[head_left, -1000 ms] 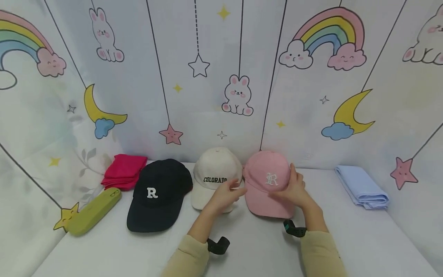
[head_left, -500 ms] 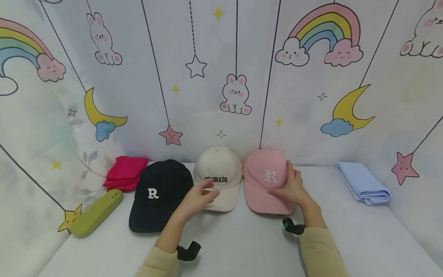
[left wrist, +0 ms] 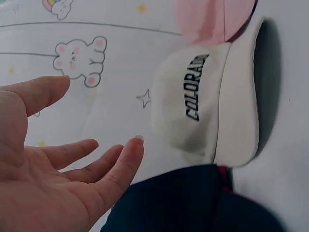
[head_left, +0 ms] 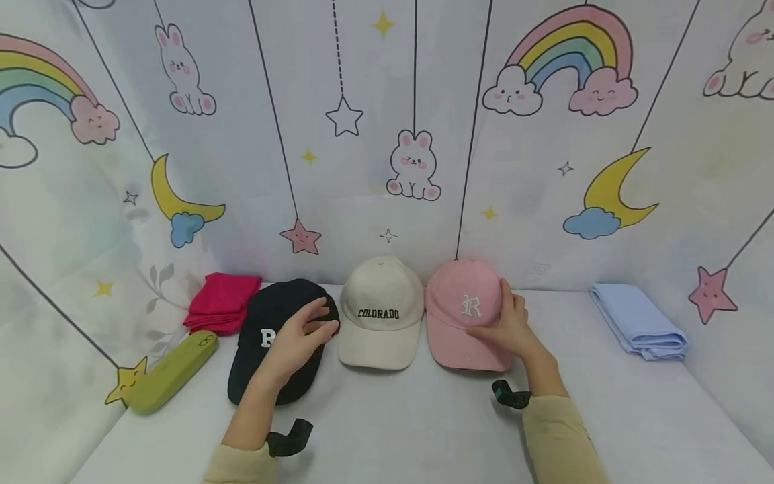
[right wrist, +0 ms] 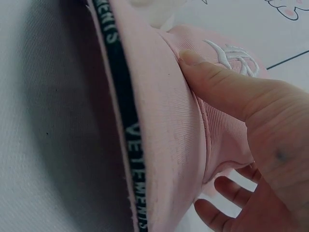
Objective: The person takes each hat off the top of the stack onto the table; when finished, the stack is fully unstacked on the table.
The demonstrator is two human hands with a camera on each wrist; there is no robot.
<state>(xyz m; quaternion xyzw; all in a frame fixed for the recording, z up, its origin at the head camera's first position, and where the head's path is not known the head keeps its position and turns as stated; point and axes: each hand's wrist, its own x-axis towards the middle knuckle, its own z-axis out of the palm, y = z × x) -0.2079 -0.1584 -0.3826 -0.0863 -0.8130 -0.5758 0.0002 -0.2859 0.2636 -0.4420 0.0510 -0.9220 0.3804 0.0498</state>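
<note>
Three caps stand in a row on the white table: a black cap (head_left: 256,366) with a white R, a cream cap (head_left: 381,346) lettered COLORADO, and a pink cap (head_left: 462,349) with a white embroidered R. My left hand (head_left: 296,346) is over the black cap, covering part of its R, with its fingers spread and nothing held in the left wrist view. On the pink cap's right side is my right hand (head_left: 510,326). Its thumb (right wrist: 212,72) presses near the brim seam and the other fingers curl by the cap's side.
A folded red cloth (head_left: 220,302) lies behind the black cap on the left. Before it is a long green case (head_left: 172,376). On the right sits a folded light-blue cloth (head_left: 637,323). A patterned curtain (head_left: 520,175) hangs behind the table.
My left hand has moved left, from between the cream and pink caps, past the cream cap, to over the black cap. My right hand stays at the pink cap.
</note>
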